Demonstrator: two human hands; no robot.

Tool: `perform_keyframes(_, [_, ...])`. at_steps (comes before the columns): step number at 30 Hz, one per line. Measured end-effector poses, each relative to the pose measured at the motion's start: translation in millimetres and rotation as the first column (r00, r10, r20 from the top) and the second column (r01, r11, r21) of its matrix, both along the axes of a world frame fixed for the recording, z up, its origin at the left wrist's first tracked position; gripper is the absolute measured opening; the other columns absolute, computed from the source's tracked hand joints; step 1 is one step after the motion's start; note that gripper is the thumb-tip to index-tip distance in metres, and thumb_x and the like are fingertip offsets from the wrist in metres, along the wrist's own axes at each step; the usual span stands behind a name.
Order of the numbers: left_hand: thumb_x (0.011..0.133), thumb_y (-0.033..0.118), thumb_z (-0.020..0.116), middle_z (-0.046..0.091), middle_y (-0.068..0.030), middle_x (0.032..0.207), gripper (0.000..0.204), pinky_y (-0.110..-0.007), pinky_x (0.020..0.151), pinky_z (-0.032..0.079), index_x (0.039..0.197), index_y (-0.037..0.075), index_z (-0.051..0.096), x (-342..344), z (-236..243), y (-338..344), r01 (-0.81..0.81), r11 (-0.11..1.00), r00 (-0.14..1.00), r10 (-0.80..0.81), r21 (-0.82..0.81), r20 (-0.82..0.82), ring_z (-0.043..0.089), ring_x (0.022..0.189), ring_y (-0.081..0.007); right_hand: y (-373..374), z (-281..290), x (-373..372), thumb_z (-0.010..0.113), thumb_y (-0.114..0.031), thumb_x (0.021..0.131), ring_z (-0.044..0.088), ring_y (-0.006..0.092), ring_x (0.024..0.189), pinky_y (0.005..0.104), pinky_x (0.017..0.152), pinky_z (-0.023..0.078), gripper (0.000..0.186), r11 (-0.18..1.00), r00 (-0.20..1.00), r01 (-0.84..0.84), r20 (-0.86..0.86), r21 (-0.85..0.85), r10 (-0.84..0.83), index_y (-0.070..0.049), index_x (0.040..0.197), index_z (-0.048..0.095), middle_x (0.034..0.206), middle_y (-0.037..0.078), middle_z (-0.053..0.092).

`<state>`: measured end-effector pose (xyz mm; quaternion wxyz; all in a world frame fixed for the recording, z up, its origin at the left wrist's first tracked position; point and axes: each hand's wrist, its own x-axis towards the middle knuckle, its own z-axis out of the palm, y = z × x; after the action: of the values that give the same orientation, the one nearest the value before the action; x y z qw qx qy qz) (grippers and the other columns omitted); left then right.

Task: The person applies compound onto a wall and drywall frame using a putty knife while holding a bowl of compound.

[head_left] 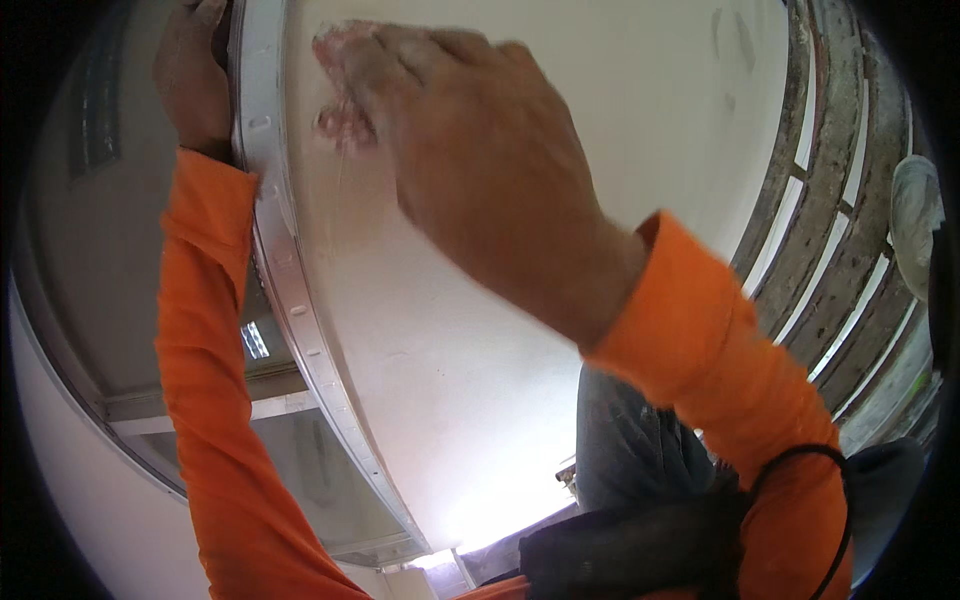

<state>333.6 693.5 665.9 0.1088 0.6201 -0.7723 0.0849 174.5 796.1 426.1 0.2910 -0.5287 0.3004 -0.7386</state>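
1. Where the pale panel (390, 330) ends on its left, one dimpled metal strip (288, 268) lies along that edge, its long axis running from the top of the view down and slightly rightward.
2. From the right hand (480, 140), the strip lies to the left, just apart from the fingertips; the left hand (195, 90) is nearer, close against the strip's outer side, toward its upper visible end.
3. Over the panel's upper left part, the right hand is curled, fingers drawn toward the thumb; whether they pinch something small, one cannot tell.
4. As for the left hand, its fingertips are hidden or cut off, so whether it grasps the strip cannot be told.
5. Counted: one strip, one panel, two hands, two orange sleeves (210, 350).
6. Farther out are a dark surface (110, 270) left of the strip, at least four slats (835, 100) beyond the panel's right edge, and a trouser leg (630, 440) near its lower right.
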Motion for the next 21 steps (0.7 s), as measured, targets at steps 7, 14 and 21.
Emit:
perform_keyframes(7, [0.107,0.025,0.050,0.066,-0.0107,0.132,0.033,-0.032,0.109,0.043,0.128,0.005,0.066,19,11,-5,0.085,0.996,0.991,-0.083,0.010,-0.108,0.061,0.122,-0.0210,139,0,-10,0.064,-0.027,0.090,0.062,0.0320,0.109,0.0453,0.093,0.051,0.055,0.838,0.839,-0.540,-0.136,-0.081,0.528,0.005,0.133,0.058,0.123,0.019,0.064])
perform_keyframes(14, [0.106,0.031,0.048,0.063,-0.0178,0.131,0.043,-0.039,0.108,0.043,0.135,0.001,0.058,-47,-31,21,0.126,0.975,0.964,-0.077,0.183,-0.254,0.060,0.117,-0.0279,-9,-2,6,0.068,-0.027,0.084,0.060,0.0296,0.105,0.0435,0.088,0.048,0.038,0.998,0.996,0.028,-0.082,-0.054,-0.033,0.001,0.110,0.067,0.109,0.013,0.065])
perform_keyframes(21, [0.107,0.024,0.050,0.068,-0.0106,0.127,0.035,-0.031,0.104,0.044,0.124,-0.001,0.066,-12,-11,8,0.125,0.992,0.986,-0.120,-0.035,0.117,0.062,0.114,-0.0207,112,-6,4,0.061,-0.018,0.089,0.057,0.0346,0.124,0.0456,0.106,0.045,0.062,0.860,0.868,-0.496,-0.063,-0.117,0.492,0.004,0.145,0.048,0.132,0.021,0.061])
